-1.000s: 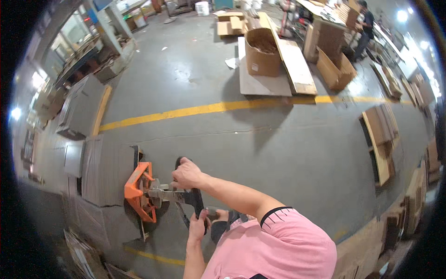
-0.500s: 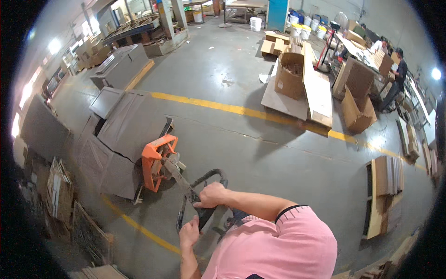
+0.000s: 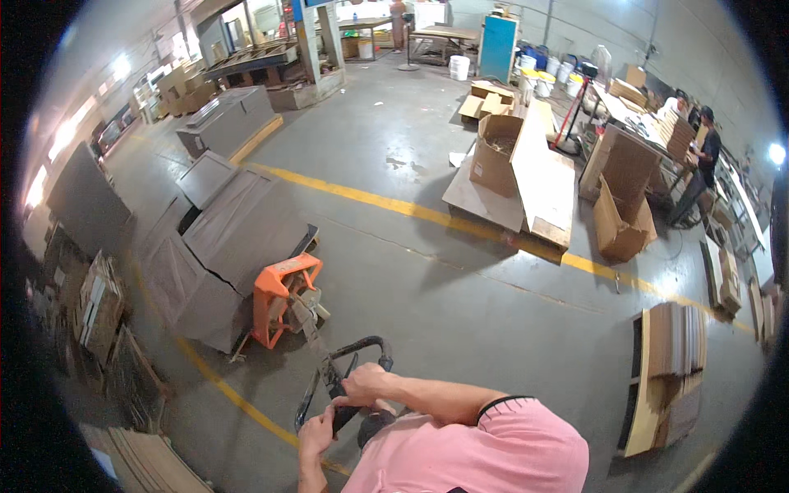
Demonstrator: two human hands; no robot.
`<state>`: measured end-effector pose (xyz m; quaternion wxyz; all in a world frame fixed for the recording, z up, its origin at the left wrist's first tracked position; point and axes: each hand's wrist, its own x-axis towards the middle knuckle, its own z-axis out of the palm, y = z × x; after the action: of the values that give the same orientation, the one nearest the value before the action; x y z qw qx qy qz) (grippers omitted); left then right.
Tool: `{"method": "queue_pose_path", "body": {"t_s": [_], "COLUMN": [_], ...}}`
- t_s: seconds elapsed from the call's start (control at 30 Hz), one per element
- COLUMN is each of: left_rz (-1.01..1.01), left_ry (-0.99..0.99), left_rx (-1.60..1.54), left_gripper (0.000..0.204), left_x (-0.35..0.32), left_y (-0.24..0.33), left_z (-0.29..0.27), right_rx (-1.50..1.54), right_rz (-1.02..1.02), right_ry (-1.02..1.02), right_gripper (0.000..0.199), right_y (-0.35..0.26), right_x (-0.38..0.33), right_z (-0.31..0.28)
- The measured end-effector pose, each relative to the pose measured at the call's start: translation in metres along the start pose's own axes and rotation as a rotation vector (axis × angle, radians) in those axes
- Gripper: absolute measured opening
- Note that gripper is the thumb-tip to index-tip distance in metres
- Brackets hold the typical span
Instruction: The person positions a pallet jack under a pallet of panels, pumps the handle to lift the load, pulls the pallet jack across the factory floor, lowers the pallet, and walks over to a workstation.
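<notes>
An orange pallet jack (image 3: 267,293) stands left of centre, its forks hidden under a stack of grey panels (image 3: 242,218). From it a bar rises to a black loop handle (image 3: 380,342) in front of my body. My right hand (image 3: 367,384) is closed on the middle of the handle. My left hand (image 3: 316,434) grips its lower left part, with the fingers curled around it. Both hands are close together, and the fingers' undersides are partly hidden.
Yellow lines (image 3: 362,195) cross the grey floor. An open carton (image 3: 496,156) and boards stand beyond the far line. To the right lies a pallet of stacked boards (image 3: 670,370). Leaning panels (image 3: 90,201) line the left side. Two people work at the far right.
My hands and the handle sit lower and slightly farther left in the view. The surroundings have shifted too as my head moved. Both hands keep their hold on the handle.
</notes>
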<state>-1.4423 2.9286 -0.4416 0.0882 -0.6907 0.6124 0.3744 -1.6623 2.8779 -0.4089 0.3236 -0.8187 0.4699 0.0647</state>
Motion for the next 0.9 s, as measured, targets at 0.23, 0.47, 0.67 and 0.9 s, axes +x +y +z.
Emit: {"method": "queue_pose_path", "body": {"t_s": [0.23,0.47,0.67,0.9], "left_rz": [-0.075,-0.032,0.152,0.638], "left_ry": [-0.032,-0.186,0.056,0.978], "left_rx": [-0.058,-0.148,-0.288,-0.626], "left_gripper": [0.068,0.067,0.057,0.033], "left_x": [-0.096,-0.183,-0.237,-0.231], "left_y": [0.057,0.048,0.019,0.001], "left_z": [0.06,0.107,0.072,0.03], "right_rx": [0.002,-0.073,0.016,0.422], "right_rz": [0.037,-0.093,-0.023,-0.171], "right_ry": [-0.063,-0.306,0.108,0.938], "right_gripper": [0.078,0.066,0.046,0.026], "right_y": [0.008,-0.01,-0.029,-0.062], "right_x": [-0.107,-0.2,-0.245,-0.219], "right_z": [0.028,0.044,0.006,0.006]}}
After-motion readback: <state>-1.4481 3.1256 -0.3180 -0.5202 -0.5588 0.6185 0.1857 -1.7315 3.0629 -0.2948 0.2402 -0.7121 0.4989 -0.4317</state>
